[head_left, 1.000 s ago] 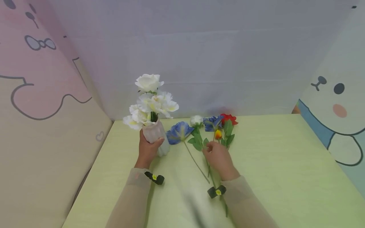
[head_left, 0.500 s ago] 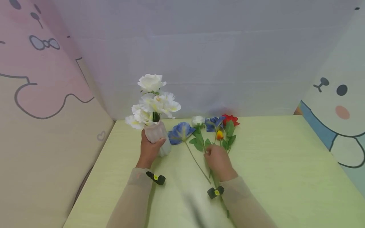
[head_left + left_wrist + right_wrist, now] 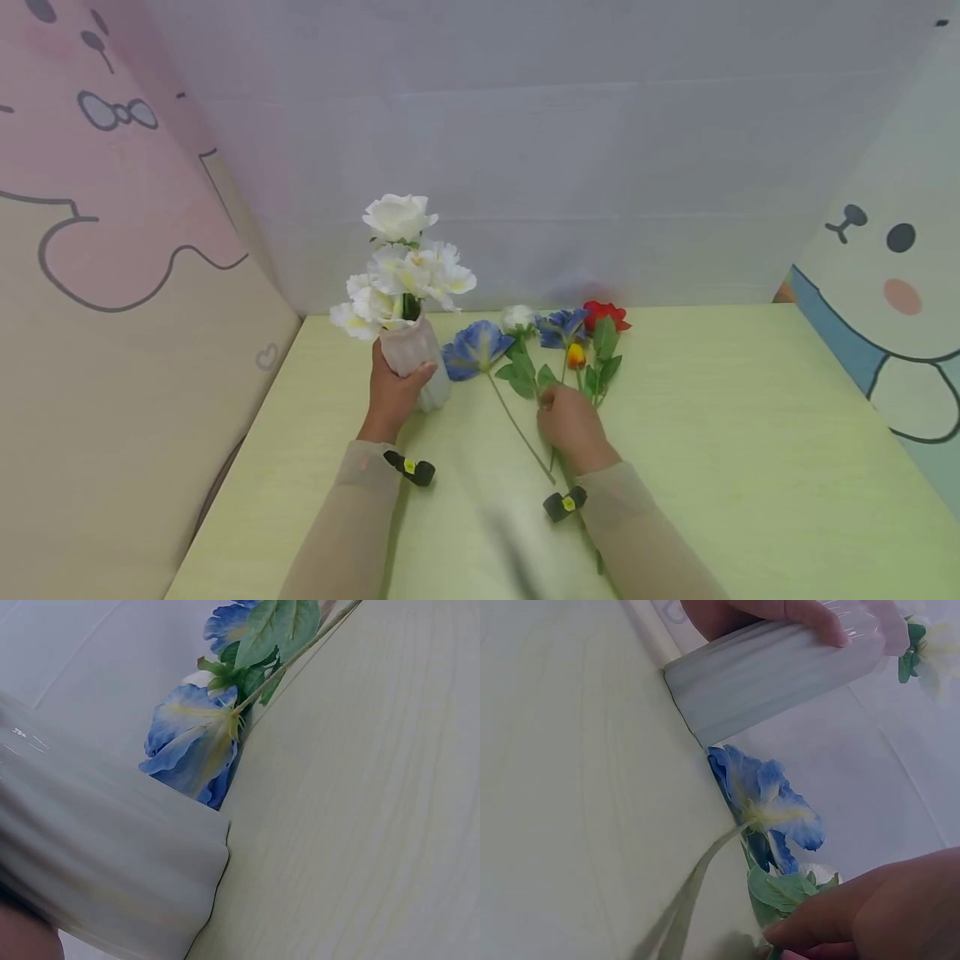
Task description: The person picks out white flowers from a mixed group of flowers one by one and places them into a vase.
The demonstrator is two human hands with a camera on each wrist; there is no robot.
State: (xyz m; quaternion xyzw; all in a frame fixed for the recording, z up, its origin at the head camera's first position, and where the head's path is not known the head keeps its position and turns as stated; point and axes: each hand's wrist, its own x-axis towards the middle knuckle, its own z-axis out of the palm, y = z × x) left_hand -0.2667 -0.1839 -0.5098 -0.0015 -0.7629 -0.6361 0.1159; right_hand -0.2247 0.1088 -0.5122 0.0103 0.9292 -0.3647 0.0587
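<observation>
My left hand (image 3: 393, 397) grips a white ribbed vase (image 3: 420, 367) around its side. Several white flowers (image 3: 412, 271) stand in the vase, the topmost one like a rose. In the right wrist view the vase's base meets the table. My right hand (image 3: 573, 425) pinches the green stem of a white flower (image 3: 518, 320), whose leaves (image 3: 521, 372) spread just beyond the fingertips. Between the hands lies a blue flower (image 3: 474, 350) with a long bare stem, also in the left wrist view. The lower part of the pinched stem is partly hidden under my right hand and sleeve.
Beyond my right hand lie another blue flower (image 3: 562, 327), a red flower (image 3: 606, 315) and a small orange-yellow bud (image 3: 576, 356). The pale yellow table (image 3: 750, 433) ends at a grey back wall (image 3: 525, 167). Printed side panels (image 3: 900, 333) stand left and right.
My right hand has shifted slightly, and the white flower on the pinched stem has moved a little to the left. My left hand keeps its grip on the vase.
</observation>
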